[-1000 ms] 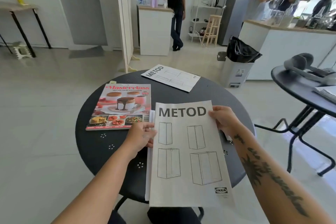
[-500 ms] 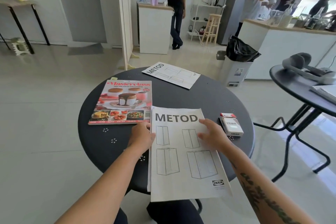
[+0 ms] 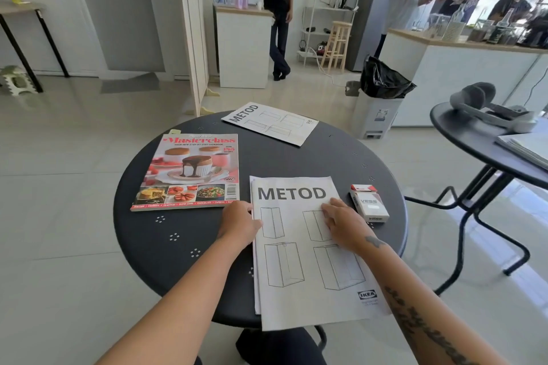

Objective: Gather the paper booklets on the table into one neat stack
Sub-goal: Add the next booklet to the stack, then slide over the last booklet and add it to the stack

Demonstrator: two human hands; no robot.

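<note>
A white METOD booklet (image 3: pixel 299 272) lies flat at the near edge of the round black table (image 3: pixel 184 246), on top of another sheet whose left edge peeks out; its lower part overhangs the rim. My left hand (image 3: pixel 240 224) rests at the booklet's left edge, fingers curled against it. My right hand (image 3: pixel 344 222) lies flat on the booklet's upper right, pressing it down. A red Masterclass cooking magazine (image 3: pixel 189 170) lies to the left. A second METOD booklet (image 3: pixel 271 123) lies at the table's far edge, turned sideways.
A small white and red VESS box (image 3: pixel 369 201) sits just right of the near booklet. Another black table (image 3: pixel 480 142) with a grey headset and papers stands to the right. A bin with a black bag (image 3: pixel 379 98) is beyond. Several people stand in the background.
The METOD booklet, held up in both hands a second ago, now lies flat on the table. My right hand slid from its top right edge onto its face, uncovering the VESS box.
</note>
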